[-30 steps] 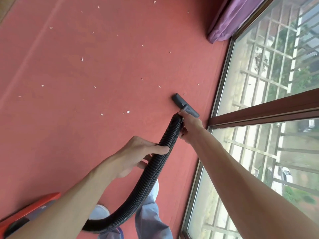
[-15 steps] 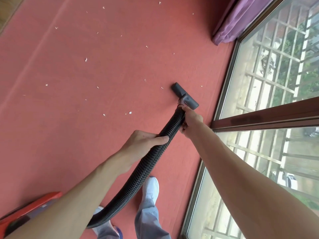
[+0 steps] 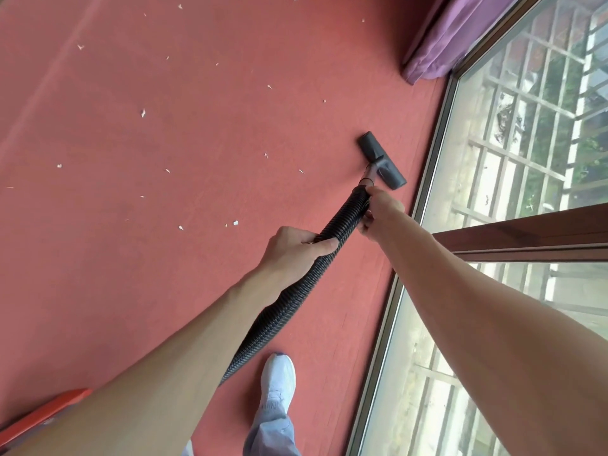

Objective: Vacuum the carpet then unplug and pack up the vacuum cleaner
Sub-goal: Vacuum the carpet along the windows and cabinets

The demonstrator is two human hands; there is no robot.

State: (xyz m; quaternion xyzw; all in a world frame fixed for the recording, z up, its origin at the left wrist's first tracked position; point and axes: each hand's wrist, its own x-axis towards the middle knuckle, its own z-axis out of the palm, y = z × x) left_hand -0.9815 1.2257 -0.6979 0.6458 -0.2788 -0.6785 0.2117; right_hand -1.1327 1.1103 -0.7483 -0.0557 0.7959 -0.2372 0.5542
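A black ribbed vacuum hose [image 3: 283, 311] runs from the lower left up to a dark grey floor nozzle [image 3: 381, 161] that lies on the red carpet [image 3: 164, 291] near the window. My right hand [image 3: 378, 210] grips the hose just behind the nozzle. My left hand [image 3: 296, 248] grips the hose lower down, thumb over the top. The orange vacuum body [image 3: 42, 414] shows at the bottom left, mostly hidden by my left forearm. Several white scraps [image 3: 235, 222] lie scattered on the carpet left of the nozzle.
A floor-length window with a metal frame [image 3: 424, 199] and a brown wooden rail [image 3: 526, 235] runs along the right. A purple curtain [image 3: 437, 37] hangs down to the floor at the top right. My white shoe [image 3: 276, 383] stands on the carpet below the hose.
The nozzle has slid forward along the window edge, away from me. Both arms have stretched out with the hose, and my foot has stepped forward.
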